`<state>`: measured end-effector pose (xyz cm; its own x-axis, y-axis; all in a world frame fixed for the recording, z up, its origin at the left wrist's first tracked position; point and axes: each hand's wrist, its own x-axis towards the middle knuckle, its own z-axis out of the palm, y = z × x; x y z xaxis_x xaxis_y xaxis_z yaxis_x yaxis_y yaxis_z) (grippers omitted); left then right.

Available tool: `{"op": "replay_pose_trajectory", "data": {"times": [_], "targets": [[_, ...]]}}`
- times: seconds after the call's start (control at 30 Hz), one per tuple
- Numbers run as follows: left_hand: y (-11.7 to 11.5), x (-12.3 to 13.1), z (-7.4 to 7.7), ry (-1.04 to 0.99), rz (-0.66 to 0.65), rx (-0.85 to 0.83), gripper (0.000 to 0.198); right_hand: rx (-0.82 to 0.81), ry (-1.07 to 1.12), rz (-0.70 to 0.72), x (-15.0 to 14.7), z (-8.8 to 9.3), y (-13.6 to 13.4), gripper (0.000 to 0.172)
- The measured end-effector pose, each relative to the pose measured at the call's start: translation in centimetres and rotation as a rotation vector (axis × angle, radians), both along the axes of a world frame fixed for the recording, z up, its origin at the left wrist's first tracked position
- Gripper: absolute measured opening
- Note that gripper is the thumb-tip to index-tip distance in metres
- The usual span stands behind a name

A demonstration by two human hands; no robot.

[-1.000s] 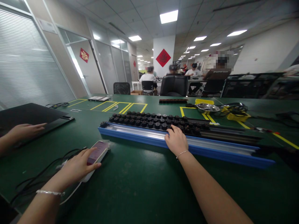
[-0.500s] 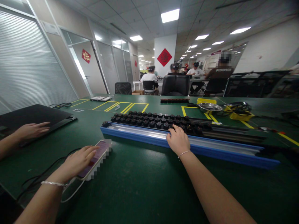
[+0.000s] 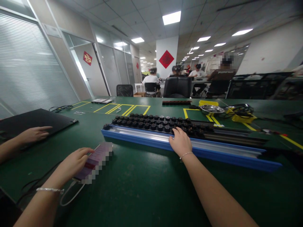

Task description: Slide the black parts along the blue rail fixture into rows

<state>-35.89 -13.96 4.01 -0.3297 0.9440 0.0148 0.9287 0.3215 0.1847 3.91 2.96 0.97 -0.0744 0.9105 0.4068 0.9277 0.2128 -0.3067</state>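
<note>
A phone (image 3: 96,160) with a white cable lies on the green table (image 3: 137,192), left of the middle. My left hand (image 3: 74,162) rests over its left edge, fingers spread and not wrapped round it. My right hand (image 3: 181,140) lies on the near blue rail (image 3: 137,138), its fingertips reaching the rows of black round parts (image 3: 161,126) behind. Its fingers are slightly bent and apart, and I see nothing held in them. The long blue rail has a shiny metal channel and runs across the table.
At the left, another person's hand (image 3: 34,135) is by a black laptop (image 3: 44,121). A metal bowl (image 3: 212,109), yellow items and cables are at the back right. A dark strip (image 3: 177,102) lies farther back. People sit at distant desks.
My left hand has drawn back to the left, baring more of the phone's screen. The laptop's lid has lowered beside the other person's hand. My right hand has hardly moved.
</note>
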Motion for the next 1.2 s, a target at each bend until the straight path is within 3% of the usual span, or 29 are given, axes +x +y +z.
{"op": "replay_pose_trajectory", "data": {"times": [0.2,0.7,0.97,1.2], "targets": [[0.2,-0.7,-1.1,-0.032,-0.075,-0.022,0.051,0.037,-0.008,-0.003,0.0,0.0,-0.3,0.044],[1.9,0.5,-0.4,0.004,-0.055,-0.112,0.051,0.087,-0.022,0.016,0.0,-0.3,-0.3,0.039],[1.4,0.2,-0.2,0.017,-0.063,-0.074,0.055,0.101,-0.012,0.018,0.0,-0.5,-0.2,0.038],[1.0,-0.2,-0.4,0.146,-0.071,-0.090,0.047,0.109,-0.014,0.021,0.0,-0.6,-0.3,0.039]]}}
